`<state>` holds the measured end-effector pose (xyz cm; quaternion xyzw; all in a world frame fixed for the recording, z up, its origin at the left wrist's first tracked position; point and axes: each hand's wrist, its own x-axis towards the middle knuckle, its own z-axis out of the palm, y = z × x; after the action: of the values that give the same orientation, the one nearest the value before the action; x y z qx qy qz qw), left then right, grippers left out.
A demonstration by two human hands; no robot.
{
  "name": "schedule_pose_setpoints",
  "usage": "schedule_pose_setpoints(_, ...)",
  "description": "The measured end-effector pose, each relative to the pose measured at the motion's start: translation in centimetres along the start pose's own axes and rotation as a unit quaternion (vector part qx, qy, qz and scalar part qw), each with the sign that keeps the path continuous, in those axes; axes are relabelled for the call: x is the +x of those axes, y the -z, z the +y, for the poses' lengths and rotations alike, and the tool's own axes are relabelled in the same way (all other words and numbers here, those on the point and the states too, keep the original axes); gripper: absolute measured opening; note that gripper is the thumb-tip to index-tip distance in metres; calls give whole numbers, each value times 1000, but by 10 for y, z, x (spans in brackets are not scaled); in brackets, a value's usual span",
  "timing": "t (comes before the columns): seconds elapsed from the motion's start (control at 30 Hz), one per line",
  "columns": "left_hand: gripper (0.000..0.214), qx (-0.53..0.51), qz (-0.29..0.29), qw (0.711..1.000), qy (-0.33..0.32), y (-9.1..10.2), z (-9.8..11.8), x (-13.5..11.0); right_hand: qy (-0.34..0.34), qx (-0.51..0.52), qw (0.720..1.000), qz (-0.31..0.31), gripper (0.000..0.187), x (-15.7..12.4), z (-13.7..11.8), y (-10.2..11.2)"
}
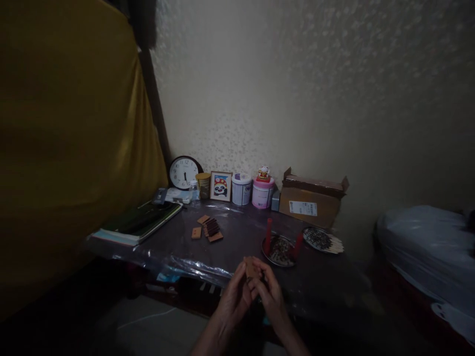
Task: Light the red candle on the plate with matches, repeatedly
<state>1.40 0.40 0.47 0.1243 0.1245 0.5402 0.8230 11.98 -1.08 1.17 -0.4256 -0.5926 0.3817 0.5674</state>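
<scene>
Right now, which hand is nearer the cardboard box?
Right. The right hand is in front and left of the cardboard box; the left hand is farther left.

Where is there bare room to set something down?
Bare tabletop lies between the piled brown pieces and the plate with red sticks, and left of those pieces, towards the green book. The back is crowded from clock to cardboard box.

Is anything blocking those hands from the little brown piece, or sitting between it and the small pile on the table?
Nothing visible does. The left hand and right hand both hold the brown piece, and only plastic-covered tabletop shows between it and the pile. The plate with red sticks lies off to the right.
</scene>
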Motion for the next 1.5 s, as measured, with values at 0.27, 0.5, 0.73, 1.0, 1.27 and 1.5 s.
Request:
schedule_pose_setpoints(0.27,16,26,-12,1000,-11,2,-4,1,-27,24,999,27,33,-2,-4,-4)
schedule_pose_setpoints(0.5,17,28,-16,999,-13,2,-6,1,-29,17,999,27,31,-3,-3,-4)
schedule_pose_setpoints(0.73,18,18,-17,1000,-2,1,-3,0,-26,20,999,39,32,-3,-1,-5)
schedule_pose_setpoints(1.0,19,21,-2,1000,17,4,-4,1,-28,20,999,27,32,-4,-5,-4)
schedule_pose_setpoints(1.27,24,65,-3,996,54,5,9,-5,-86,48,995,-28,27,10,-11,26)
schedule_pose_setpoints(1.5,25,135,-36,984,110,3,5,-12,-127,60,990,-30,25,11,-5,38)
